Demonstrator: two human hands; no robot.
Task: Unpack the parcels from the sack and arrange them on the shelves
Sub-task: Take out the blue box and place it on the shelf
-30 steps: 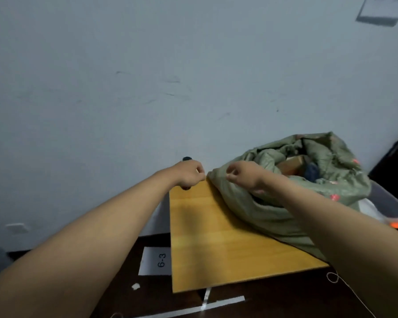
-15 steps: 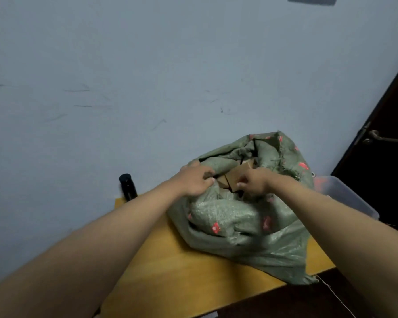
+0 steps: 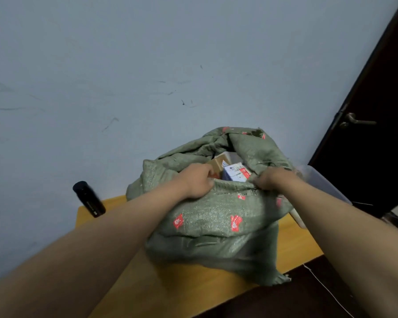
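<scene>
A green woven sack (image 3: 211, 228) with red marks stands on a yellow wooden table (image 3: 193, 292). Its mouth is pulled wide. Inside show a brown cardboard parcel (image 3: 220, 165) and a white box with blue and red print (image 3: 236, 173). My left hand (image 3: 197, 180) grips the near left edge of the sack's mouth. At the near right edge my right hand (image 3: 271, 179) holds the same rim. The rest of the sack's contents are hidden by the fabric.
A black cylinder-shaped bottle (image 3: 89, 201) stands at the table's back left corner against the pale wall. A clear plastic bin (image 3: 319, 182) sits behind the sack on the right. A dark door with a lever handle (image 3: 356, 120) is at far right.
Both hands have moved from the sack's closed top to its rim and pulled the mouth apart, which uncovered the white box. The view has turned right and come closer.
</scene>
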